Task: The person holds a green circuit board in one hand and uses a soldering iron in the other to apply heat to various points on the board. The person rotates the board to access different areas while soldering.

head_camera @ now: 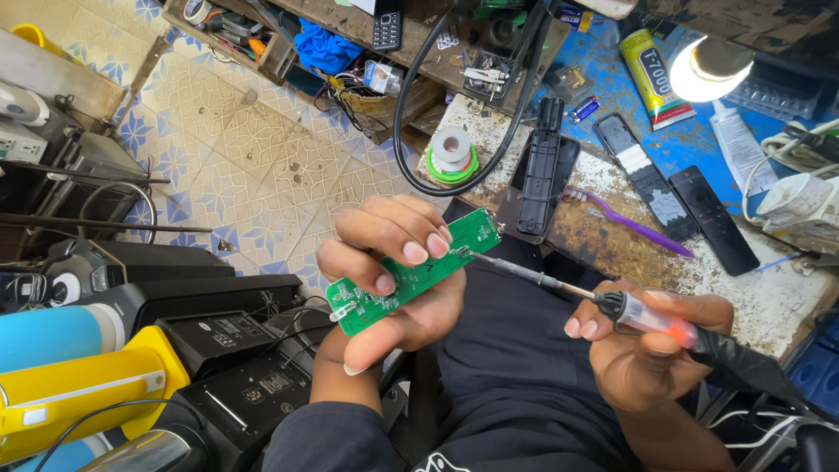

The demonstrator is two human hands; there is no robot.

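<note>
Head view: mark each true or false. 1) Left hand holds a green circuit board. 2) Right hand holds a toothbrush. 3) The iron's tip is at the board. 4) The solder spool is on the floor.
1) True: the left hand grips the green board.
2) False: the right hand holds a soldering iron; the purple toothbrush lies on the bench.
3) True.
4) False: the spool sits on the bench.

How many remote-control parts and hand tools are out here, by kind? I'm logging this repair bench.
Green circuit board, held in left hand: 1
Soldering iron, held in right hand: 1
Black remote shells and remotes on bench: 3
Purple toothbrush: 1
Solder spool: 1
Glue tube: 1
Total: 8
</note>
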